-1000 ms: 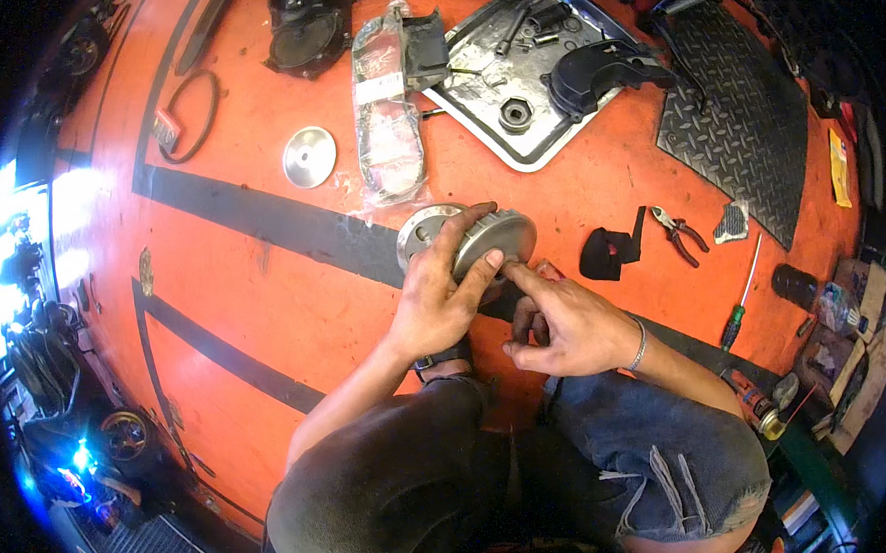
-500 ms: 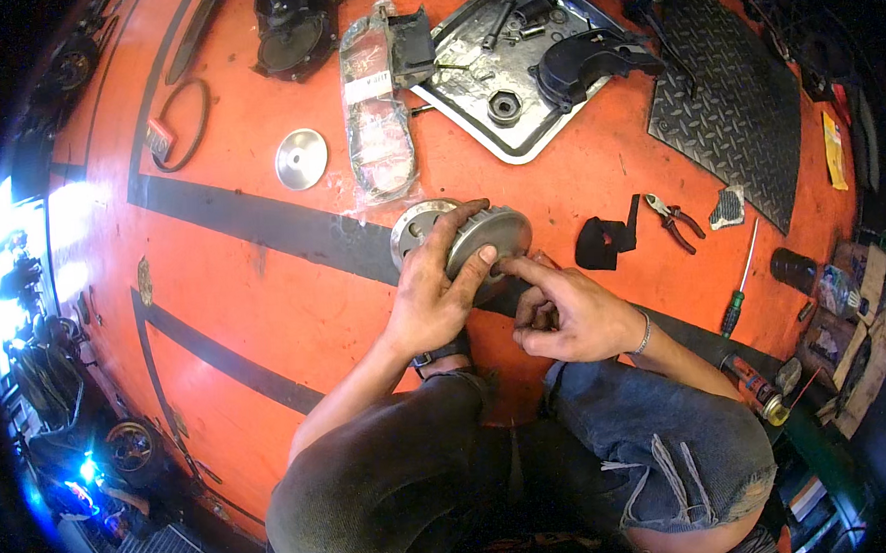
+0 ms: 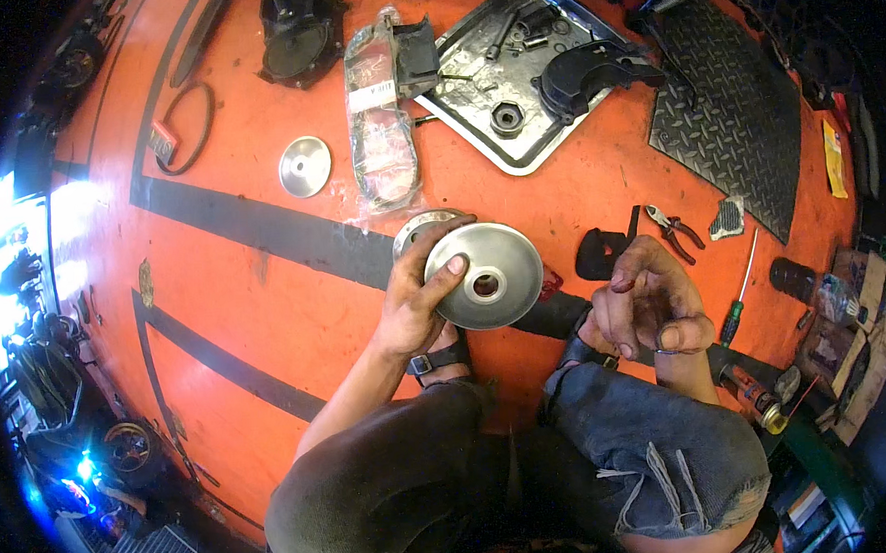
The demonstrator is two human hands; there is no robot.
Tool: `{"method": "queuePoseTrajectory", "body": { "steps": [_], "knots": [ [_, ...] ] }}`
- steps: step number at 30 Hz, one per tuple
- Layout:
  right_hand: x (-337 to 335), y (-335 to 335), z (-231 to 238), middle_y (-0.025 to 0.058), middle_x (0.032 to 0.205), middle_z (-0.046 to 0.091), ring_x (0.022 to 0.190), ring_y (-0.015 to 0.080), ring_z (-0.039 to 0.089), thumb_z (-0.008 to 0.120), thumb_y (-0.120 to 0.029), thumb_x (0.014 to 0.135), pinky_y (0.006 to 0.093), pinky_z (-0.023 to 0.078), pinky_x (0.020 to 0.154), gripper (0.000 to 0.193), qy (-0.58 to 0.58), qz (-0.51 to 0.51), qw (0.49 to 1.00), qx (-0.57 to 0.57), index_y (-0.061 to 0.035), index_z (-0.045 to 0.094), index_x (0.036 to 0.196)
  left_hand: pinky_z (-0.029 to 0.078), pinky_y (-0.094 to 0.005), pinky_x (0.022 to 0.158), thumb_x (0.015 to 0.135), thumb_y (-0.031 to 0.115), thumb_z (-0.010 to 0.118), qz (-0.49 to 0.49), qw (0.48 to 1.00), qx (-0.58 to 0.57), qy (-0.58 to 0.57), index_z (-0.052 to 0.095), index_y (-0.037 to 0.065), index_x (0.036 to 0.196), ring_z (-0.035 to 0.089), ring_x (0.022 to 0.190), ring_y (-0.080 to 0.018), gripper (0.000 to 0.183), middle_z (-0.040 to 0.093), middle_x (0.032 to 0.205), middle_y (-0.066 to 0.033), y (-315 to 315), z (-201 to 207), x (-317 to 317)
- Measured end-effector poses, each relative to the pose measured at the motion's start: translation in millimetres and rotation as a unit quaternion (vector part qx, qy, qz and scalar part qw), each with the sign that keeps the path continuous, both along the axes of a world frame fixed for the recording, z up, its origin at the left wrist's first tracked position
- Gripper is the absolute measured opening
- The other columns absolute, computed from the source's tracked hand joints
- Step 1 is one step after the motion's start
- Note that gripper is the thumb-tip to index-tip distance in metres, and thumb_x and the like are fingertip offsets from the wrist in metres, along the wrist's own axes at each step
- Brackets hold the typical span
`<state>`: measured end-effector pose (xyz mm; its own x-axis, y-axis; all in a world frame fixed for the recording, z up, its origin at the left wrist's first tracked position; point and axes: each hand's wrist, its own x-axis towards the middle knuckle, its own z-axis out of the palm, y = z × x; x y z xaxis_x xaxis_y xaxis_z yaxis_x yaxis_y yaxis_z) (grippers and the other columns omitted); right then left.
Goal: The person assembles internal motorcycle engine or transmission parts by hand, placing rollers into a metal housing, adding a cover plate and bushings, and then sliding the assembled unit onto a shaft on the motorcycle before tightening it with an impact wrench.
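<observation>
A round grey metal pulley disc (image 3: 513, 260) with a central bore is held in front of me, its smooth face turned up. My left hand (image 3: 409, 303) grips it at its left side, thumb on the face and fingers underneath. Partly hidden behind that hand is a second metal disc with holes (image 3: 411, 233). My right hand (image 3: 655, 300) is off to the right, palm up, with loosely bent fingers apart and dark smears on the fingertips. It appears to hold nothing.
On the orange floor lie a metal disc (image 3: 305, 167), a belt (image 3: 200, 129), a plastic-wrapped part (image 3: 380, 130), pliers (image 3: 673, 232), a screwdriver (image 3: 738, 291), and a spray can (image 3: 755, 395). Farther off are a tray (image 3: 517, 160) of parts and a black tread-patterned mat (image 3: 730, 111).
The pulley disc has turned from showing its ribbed edge to showing its smooth face. My right hand has left its centre and moved right, turning palm up.
</observation>
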<state>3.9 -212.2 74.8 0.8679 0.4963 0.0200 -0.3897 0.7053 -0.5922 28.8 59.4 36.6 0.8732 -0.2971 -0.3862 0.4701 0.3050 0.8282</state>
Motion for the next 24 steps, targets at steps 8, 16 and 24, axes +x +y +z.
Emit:
{"method": "queuePoseTrajectory", "body": {
  "steps": [8, 16, 24],
  "knots": [
    [10, 7, -15, 0.0088, 0.081, 0.064, 0.078, 0.0164, 0.062, 0.068, -0.007, 0.076, 0.0288, 0.045, 0.073, 0.058, -0.155, -0.026, 0.888, -0.431, 0.0008, 0.046, 0.129, 0.048, -0.035, 0.098, 0.094, 0.013, 0.063, 0.05, 0.994, 0.0, 0.098, 0.05, -0.006, 0.133, 0.058, 0.116, -0.0232, 0.045, 0.059, 0.126, -0.0172, 5, -1, 0],
    [60, 2, -54, 0.0098, 0.092, 0.069, 0.093, 0.0327, 0.064, 0.068, -0.014, 0.083, 0.0427, 0.05, 0.084, 0.056, -0.21, 0.061, 0.692, -0.688, -0.0056, 0.047, 0.133, 0.053, -0.0359, 0.091, 0.097, 0.012, 0.058, 0.13, 0.977, 0.052, 0.161, 0.048, -0.008, 0.133, 0.063, 0.107, -0.0247, 0.042, 0.062, 0.119, -0.019, 23, 1, 0],
    [222, -13, -98, 0.0224, 0.094, 0.064, 0.093, 0.0387, 0.062, 0.061, -0.004, 0.082, 0.0487, 0.048, 0.083, 0.061, -0.308, -0.079, 0.462, -0.828, -0.0085, 0.042, 0.14, 0.054, -0.0364, 0.089, 0.097, 0.014, 0.057, 0.142, 0.971, 0.074, 0.177, 0.048, -0.007, 0.132, 0.064, 0.104, -0.0242, 0.041, 0.062, 0.117, -0.0182, 33, 8, 2]
  ]
}}
